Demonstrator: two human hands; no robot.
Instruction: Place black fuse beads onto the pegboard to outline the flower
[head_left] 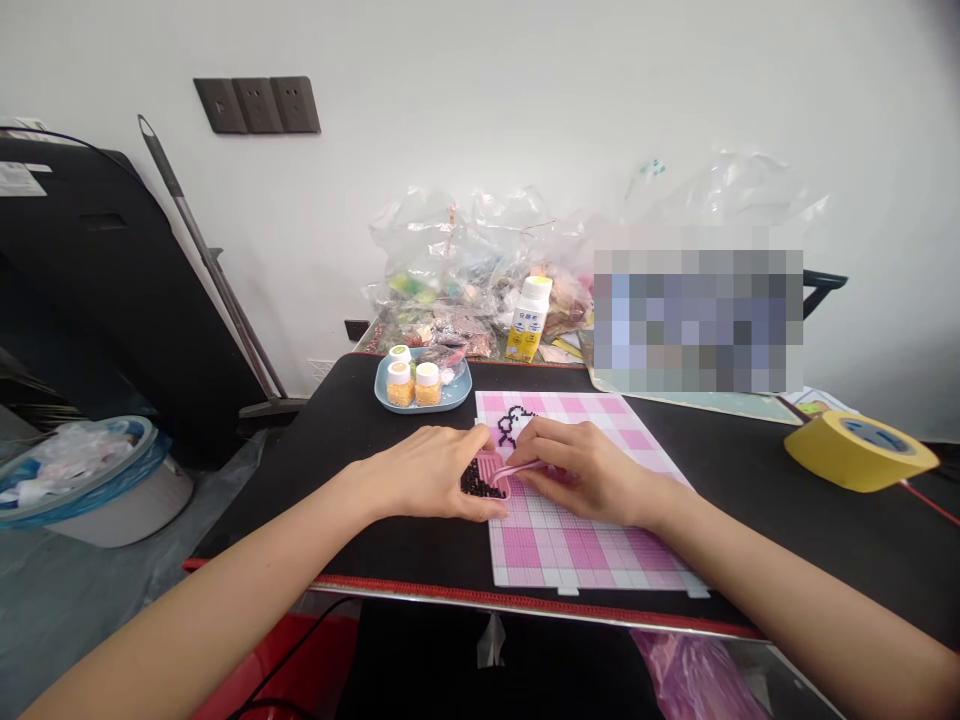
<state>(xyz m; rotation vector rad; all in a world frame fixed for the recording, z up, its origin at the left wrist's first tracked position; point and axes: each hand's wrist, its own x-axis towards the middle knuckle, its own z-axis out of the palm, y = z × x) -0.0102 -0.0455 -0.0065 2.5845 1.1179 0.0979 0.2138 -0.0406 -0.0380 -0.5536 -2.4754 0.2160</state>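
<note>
My left hand [435,470] grips a small pink tray [492,464] by its sides, thumb at the near edge and fingers at the far one. Small black beads [477,484] fill its left part, beside a ribbed section. In my right hand [581,468] are pink tweezers [517,468], pinched between the fingers, with the tips reaching into the tray. Whether the tips hold a bead is too small to tell. Under both hands lies a pink and white checked pegboard [600,555]. A curving outline of black beads [506,425] stands on its upper left, partly hidden by my right hand.
A blue plate [457,395] with several small bead jars sits at the back left. Behind stand a white and yellow bottle [529,320] and plastic bags [465,250]. A yellow tape roll [859,452] lies at the right. The black table's red front edge [420,590] runs nearest me.
</note>
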